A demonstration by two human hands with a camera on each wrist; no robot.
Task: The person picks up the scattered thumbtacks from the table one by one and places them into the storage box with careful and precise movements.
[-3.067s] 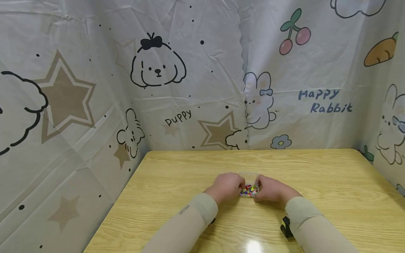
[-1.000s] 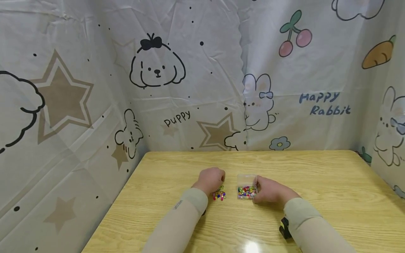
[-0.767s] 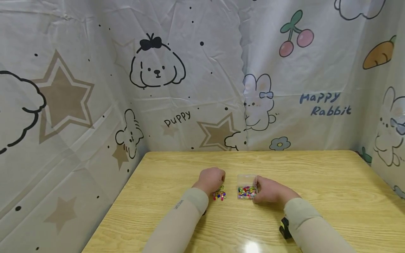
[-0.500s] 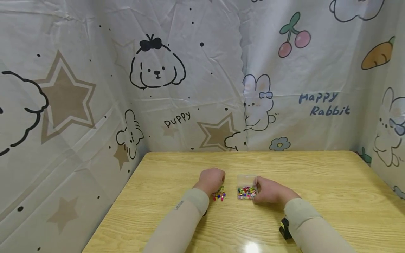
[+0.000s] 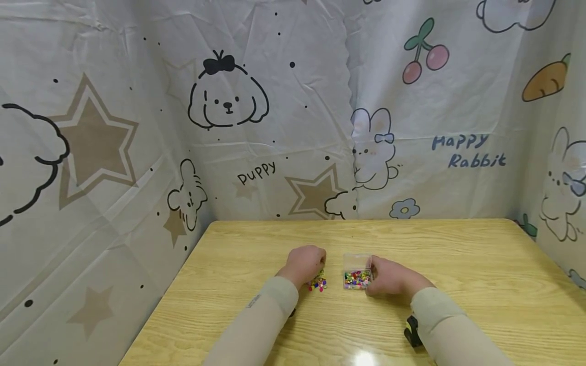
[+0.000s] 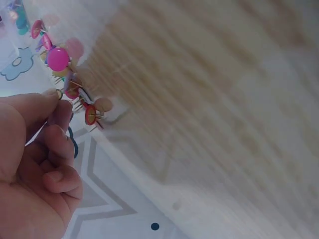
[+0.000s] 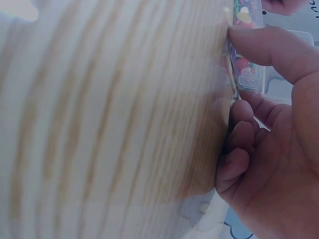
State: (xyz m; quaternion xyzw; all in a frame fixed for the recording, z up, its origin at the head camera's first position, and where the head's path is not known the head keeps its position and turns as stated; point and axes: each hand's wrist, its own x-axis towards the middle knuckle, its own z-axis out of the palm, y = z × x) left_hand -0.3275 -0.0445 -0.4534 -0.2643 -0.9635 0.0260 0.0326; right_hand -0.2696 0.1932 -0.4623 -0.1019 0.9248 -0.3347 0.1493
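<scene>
My left hand [image 5: 305,263] is over a small pile of colourful thumbtacks [image 5: 318,283] on the table. In the left wrist view its thumb and forefinger meet at a small gold-edged thumbtack [image 6: 60,94], mostly hidden by the fingertips. Pink, red and yellow thumbtacks [image 6: 58,59] with thin metal points lie just beyond. To the right, a small clear plastic box [image 5: 357,262] stands with its lid raised, full of mixed-colour thumbtacks [image 5: 357,277]. Gripping the box's right side is my right hand [image 5: 391,276], thumb at the near corner and fingers behind.
The wood-grain table [image 5: 435,244] runs back to a hanging white cloth [image 5: 293,101] printed with cartoon animals and stars. Another cloth wall closes the left side. A short stretch of bare tabletop separates the pile from the box.
My left hand has moved left from the open box to beside the pile, now visible on the table. The box has shifted slightly left, my right hand still holding it. Recently, little movement.
</scene>
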